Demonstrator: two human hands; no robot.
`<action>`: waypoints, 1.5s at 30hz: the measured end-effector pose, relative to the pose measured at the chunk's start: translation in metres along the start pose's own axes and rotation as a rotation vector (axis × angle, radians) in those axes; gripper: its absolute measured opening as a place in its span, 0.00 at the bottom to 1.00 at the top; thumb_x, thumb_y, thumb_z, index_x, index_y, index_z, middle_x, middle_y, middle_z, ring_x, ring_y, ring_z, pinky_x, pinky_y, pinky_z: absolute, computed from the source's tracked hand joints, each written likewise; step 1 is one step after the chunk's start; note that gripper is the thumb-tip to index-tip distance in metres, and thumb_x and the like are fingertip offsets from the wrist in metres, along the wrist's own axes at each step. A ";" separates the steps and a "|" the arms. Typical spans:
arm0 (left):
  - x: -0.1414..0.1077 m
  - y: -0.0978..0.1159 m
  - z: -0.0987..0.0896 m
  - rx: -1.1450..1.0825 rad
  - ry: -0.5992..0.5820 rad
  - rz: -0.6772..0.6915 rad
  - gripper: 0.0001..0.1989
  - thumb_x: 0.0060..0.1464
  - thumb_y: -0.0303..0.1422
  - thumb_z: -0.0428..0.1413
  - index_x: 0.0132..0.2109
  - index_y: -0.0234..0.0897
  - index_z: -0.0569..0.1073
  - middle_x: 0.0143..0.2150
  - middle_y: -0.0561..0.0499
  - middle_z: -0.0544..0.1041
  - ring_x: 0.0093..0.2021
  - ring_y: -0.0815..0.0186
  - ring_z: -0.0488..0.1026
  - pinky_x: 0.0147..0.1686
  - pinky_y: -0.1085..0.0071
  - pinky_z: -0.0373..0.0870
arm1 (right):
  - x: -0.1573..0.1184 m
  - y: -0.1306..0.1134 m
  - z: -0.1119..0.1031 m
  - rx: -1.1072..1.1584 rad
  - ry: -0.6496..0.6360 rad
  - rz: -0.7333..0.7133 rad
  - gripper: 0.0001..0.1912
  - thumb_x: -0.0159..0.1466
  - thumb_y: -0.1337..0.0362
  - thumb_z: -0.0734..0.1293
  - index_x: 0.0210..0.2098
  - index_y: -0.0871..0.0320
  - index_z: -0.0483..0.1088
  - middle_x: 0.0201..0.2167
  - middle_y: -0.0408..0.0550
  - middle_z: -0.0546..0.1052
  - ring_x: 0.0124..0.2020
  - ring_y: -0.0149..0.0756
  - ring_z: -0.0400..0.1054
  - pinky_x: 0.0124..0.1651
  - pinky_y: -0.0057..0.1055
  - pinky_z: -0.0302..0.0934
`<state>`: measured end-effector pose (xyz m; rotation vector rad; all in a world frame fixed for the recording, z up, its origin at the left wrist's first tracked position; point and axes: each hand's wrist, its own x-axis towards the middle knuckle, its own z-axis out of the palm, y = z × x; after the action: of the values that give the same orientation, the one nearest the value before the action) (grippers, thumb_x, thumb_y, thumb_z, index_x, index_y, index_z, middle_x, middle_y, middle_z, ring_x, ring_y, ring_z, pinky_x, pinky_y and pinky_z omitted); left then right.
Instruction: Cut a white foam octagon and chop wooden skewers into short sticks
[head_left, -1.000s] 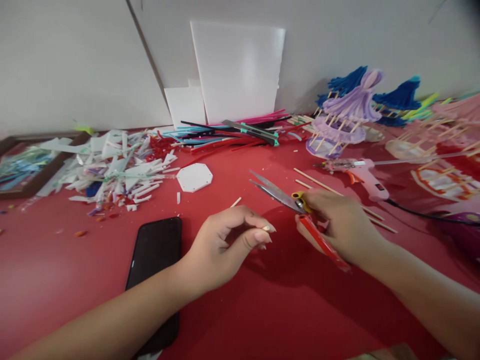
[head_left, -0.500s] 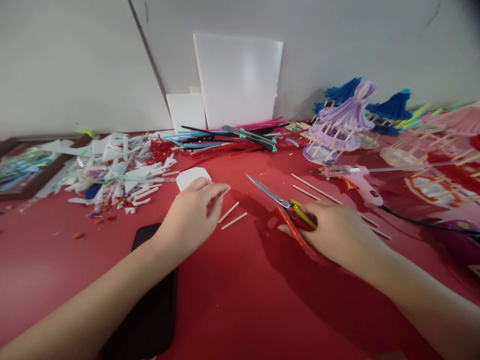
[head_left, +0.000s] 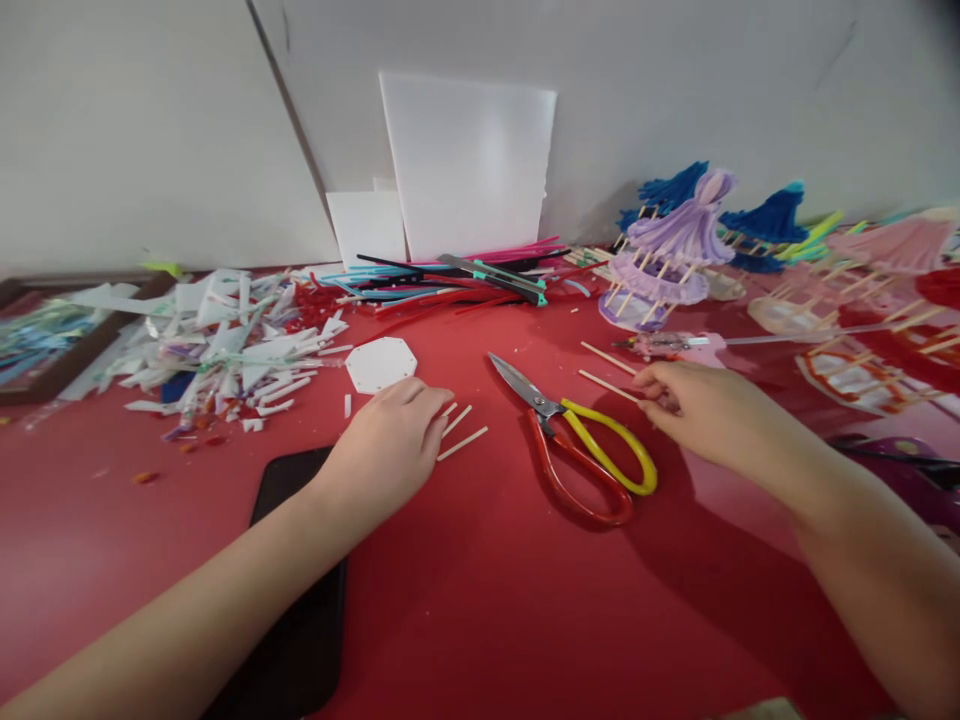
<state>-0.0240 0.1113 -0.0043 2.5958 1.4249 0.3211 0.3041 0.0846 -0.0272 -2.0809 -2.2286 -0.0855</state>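
My left hand has its fingers closed, with the tip of a short wooden stick showing at them. Right beside it, two more short wooden sticks lie on the red table. My right hand is pinched at a long wooden stick; another long stick runs alongside, its far part hidden by the hand. Between the hands lie scissors with one red and one yellow handle, blades slightly apart. A white octagonal piece with small holes rests just beyond my left hand.
White scraps are heaped at left, near a brown-framed tray. A black phone lies under my left forearm. Pipe cleaners and a utility knife lie at the back. A pink glue gun and a purple carousel-like model stand right.
My right hand has let go of the scissors, now on the table, and moved right to the long sticks. My left hand has lowered its short stick beside the other two.
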 end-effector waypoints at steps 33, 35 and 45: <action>-0.009 0.028 -0.001 0.193 -0.128 0.157 0.07 0.60 0.24 0.49 0.43 0.32 0.70 0.42 0.43 0.72 0.42 0.55 0.68 0.43 0.58 0.69 | -0.019 -0.094 -0.005 1.341 0.190 -0.060 0.07 0.63 0.58 0.67 0.36 0.51 0.77 0.33 0.44 0.75 0.28 0.30 0.70 0.31 0.32 0.67; -0.009 0.028 -0.003 0.218 -0.080 0.094 0.05 0.59 0.28 0.52 0.42 0.32 0.70 0.43 0.42 0.70 0.43 0.54 0.67 0.43 0.58 0.68 | -0.018 -0.095 -0.006 1.321 0.197 -0.053 0.07 0.63 0.59 0.67 0.36 0.52 0.77 0.33 0.44 0.75 0.28 0.30 0.70 0.31 0.31 0.67; -0.008 0.024 -0.001 0.119 -0.168 0.042 0.08 0.60 0.24 0.47 0.38 0.32 0.70 0.40 0.42 0.70 0.40 0.56 0.67 0.43 0.57 0.67 | -0.021 -0.105 -0.014 1.130 0.202 -0.037 0.06 0.60 0.62 0.68 0.36 0.54 0.76 0.29 0.45 0.80 0.28 0.33 0.75 0.30 0.29 0.72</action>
<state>-0.0092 0.0920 0.0012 2.6754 1.3732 0.0220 0.2009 0.0548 -0.0130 -1.3035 -1.5557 0.7363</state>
